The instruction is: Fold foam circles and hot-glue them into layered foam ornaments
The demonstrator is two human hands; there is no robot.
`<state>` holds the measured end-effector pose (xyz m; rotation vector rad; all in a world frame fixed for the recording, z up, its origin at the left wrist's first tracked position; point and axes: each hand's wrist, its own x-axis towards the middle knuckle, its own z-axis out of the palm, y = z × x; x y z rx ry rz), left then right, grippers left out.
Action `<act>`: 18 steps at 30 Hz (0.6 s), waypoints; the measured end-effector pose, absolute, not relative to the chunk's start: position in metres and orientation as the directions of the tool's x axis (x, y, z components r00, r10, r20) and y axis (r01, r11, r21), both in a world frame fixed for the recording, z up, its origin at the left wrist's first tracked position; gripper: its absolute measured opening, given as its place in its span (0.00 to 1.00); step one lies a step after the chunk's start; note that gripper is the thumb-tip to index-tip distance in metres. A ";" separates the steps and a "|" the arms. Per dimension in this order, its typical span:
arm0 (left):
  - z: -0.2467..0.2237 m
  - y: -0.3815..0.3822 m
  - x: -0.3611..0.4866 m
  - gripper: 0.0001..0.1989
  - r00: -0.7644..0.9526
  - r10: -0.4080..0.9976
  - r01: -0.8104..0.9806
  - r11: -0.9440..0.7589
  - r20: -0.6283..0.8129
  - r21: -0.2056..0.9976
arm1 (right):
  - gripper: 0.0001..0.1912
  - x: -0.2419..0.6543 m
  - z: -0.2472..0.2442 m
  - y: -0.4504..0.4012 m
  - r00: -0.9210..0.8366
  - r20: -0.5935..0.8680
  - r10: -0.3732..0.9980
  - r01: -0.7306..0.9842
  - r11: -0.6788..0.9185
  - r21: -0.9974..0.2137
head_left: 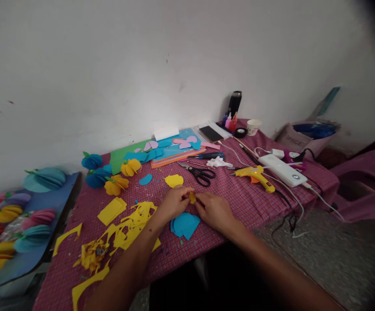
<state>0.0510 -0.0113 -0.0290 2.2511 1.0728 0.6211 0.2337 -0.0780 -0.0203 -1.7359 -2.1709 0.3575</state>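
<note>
Forearms [268, 255] angled inward, both hands [176, 202] [216, 212] in fingertip pinch on a small yellow piece [192, 198]

The left hand [175, 202] and right hand [216, 211] nearly meet, fingers [187, 190] curled, apparently pinching; 2 forearms [135, 259] converge.

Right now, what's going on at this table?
A person is working with paper: the left hand and right hand hold a small yellow piece between their fingertips. Blue cutouts lie just below the hands, with yellow scraps to the left. The black scissors and yellow glue gun lie on the tablecloth, unheld.
</note>
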 end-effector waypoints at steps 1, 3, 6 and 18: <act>-0.029 -0.011 0.051 0.19 0.570 0.805 0.543 -0.519 0.165 0.660 | 0.16 0.234 -0.020 -0.078 -0.199 0.100 0.975 0.891 0.222 -0.397; -0.029 -0.011 0.051 0.19 0.576 0.799 0.542 -0.532 0.173 0.651 | 0.16 0.234 -0.020 -0.078 -0.201 0.092 0.975 0.892 0.221 -0.395; -0.028 -0.011 0.051 0.17 0.591 0.785 0.544 -0.557 0.185 0.628 | 0.16 0.234 -0.021 -0.078 -0.202 0.094 0.975 0.890 0.223 -0.398; -0.028 -0.012 0.052 0.18 0.598 0.776 0.534 -0.572 0.200 0.623 | 0.15 0.235 -0.026 -0.077 -0.202 0.140 0.969 0.875 0.243 -0.419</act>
